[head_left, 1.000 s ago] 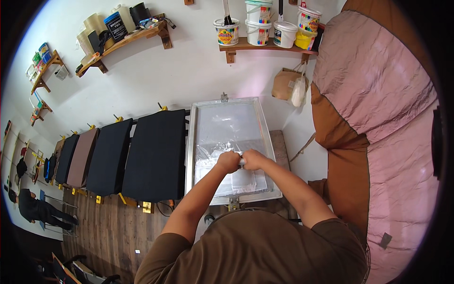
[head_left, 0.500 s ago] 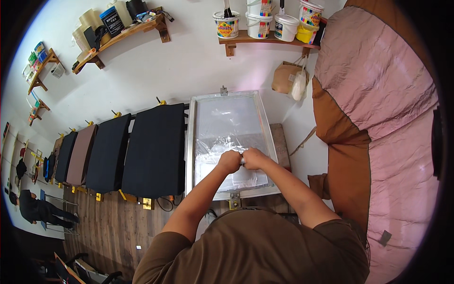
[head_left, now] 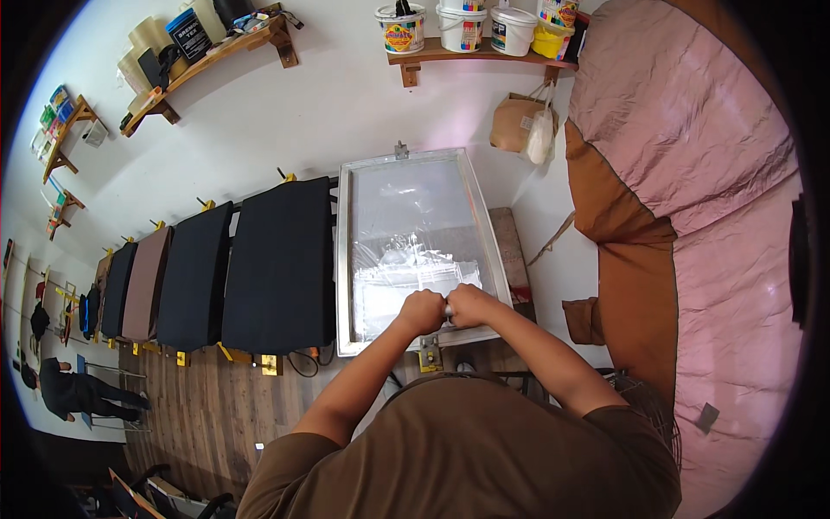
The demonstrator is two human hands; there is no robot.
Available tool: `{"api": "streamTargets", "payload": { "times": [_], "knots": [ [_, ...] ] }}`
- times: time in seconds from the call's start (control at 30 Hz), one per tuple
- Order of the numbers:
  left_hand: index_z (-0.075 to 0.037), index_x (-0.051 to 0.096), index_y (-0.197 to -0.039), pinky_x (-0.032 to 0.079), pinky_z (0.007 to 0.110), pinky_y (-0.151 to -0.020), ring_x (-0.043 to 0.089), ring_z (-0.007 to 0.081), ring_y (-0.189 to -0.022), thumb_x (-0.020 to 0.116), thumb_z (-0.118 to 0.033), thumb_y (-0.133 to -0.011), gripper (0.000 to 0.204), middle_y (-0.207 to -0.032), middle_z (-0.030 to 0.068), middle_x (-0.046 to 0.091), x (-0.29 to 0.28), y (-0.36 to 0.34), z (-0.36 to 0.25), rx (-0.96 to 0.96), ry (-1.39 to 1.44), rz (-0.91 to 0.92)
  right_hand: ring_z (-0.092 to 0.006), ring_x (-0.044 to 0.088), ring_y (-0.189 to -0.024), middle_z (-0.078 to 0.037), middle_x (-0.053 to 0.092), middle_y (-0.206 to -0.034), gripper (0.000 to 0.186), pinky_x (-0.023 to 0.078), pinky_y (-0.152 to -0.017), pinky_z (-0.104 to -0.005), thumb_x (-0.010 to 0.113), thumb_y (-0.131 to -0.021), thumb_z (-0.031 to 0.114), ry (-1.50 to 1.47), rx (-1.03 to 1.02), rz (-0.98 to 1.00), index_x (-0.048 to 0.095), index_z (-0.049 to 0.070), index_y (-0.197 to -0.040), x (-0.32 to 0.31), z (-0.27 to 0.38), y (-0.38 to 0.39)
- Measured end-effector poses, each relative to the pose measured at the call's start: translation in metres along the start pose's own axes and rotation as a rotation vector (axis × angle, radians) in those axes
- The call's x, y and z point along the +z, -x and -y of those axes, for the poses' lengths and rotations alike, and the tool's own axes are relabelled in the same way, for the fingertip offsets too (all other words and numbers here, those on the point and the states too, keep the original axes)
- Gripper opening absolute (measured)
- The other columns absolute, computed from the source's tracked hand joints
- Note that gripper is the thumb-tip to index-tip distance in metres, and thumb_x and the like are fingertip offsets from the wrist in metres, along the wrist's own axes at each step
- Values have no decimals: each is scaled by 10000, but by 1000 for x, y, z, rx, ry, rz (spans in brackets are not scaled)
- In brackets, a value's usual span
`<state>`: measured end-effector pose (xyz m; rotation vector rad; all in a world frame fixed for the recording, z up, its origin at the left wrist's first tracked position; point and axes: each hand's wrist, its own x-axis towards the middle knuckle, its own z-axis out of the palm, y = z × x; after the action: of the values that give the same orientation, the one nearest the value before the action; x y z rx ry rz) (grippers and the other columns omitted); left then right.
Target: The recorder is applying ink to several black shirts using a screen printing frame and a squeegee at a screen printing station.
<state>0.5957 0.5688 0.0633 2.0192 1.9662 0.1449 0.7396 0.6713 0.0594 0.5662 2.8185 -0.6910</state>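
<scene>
A silver-framed printing screen (head_left: 344, 251) lies in front of me, its mesh (head_left: 415, 203) pale and translucent. White ink (head_left: 389, 284) coats the nearer half, with streaks and a ragged far edge. Close to the near end of the frame, my left hand (head_left: 423, 312) and my right hand (head_left: 472, 306) are closed side by side around a squeegee. Only a short light-grey bit of the squeegee (head_left: 449, 312) shows between the fists; my hands hide the rest. A yellow-and-metal clamp (head_left: 430, 355) sits at the frame's near edge, and a metal clip (head_left: 401, 151) at its far edge.
Black fabric-covered boards (head_left: 278, 264) and a brown one (head_left: 148, 284) run in a row leftward. Paint buckets (head_left: 461, 28) stand on a wall shelf (head_left: 481, 54). Pink and brown fabric (head_left: 735, 285) hangs on the right. Another person (head_left: 82, 391) is at the far left.
Both hands have drawn the squeegee toward me, down to the screen's near end. More white ink shows beyond the fists. The whole view has shifted slightly.
</scene>
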Motion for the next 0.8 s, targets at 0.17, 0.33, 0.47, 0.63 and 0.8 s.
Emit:
{"api": "streamTargets", "payload": {
  "times": [0.17,0.33,0.47,0.63,0.8],
  "knots": [
    [-55,740,-806,577,446,-759,713,365,-807,724,-284,-741,239,-837,196,721,0,-4,5,-35,35,48,-408,693,-800,-232,692,-791,183,569,-751,-463,677,-659,163,-28,-9,35,718,12,-753,-7,1,-4],
    [-75,756,-910,582,443,-799,716,356,-907,764,-301,-709,303,-951,188,735,-25,-29,14,-65,70,201,-401,700,-801,-240,697,-816,203,564,-739,-456,703,-647,154,-97,-26,78,729,0,-777,-16,-19,-28],
    [-77,753,-895,582,451,-789,718,348,-887,759,-241,-735,229,-916,185,732,-36,-39,17,-77,60,68,-423,682,-803,-234,690,-817,186,552,-724,-476,677,-655,145,-20,-6,-104,714,17,-784,-35,-27,-39],
    [-97,727,-869,561,478,-766,717,343,-828,641,-107,-772,130,-838,169,719,-10,-49,30,-42,-26,-179,-429,673,-808,-226,685,-817,158,547,-748,-496,676,-685,134,-29,-10,-304,695,29,-801,-23,-32,-42],
    [-61,668,-859,522,459,-718,702,327,-774,588,-67,-779,114,-806,163,708,26,-35,35,50,-22,-248,-415,667,-850,-211,686,-863,120,537,-781,-500,640,-730,106,-29,-7,-361,671,33,-821,8,-26,-31]
  ]
}}
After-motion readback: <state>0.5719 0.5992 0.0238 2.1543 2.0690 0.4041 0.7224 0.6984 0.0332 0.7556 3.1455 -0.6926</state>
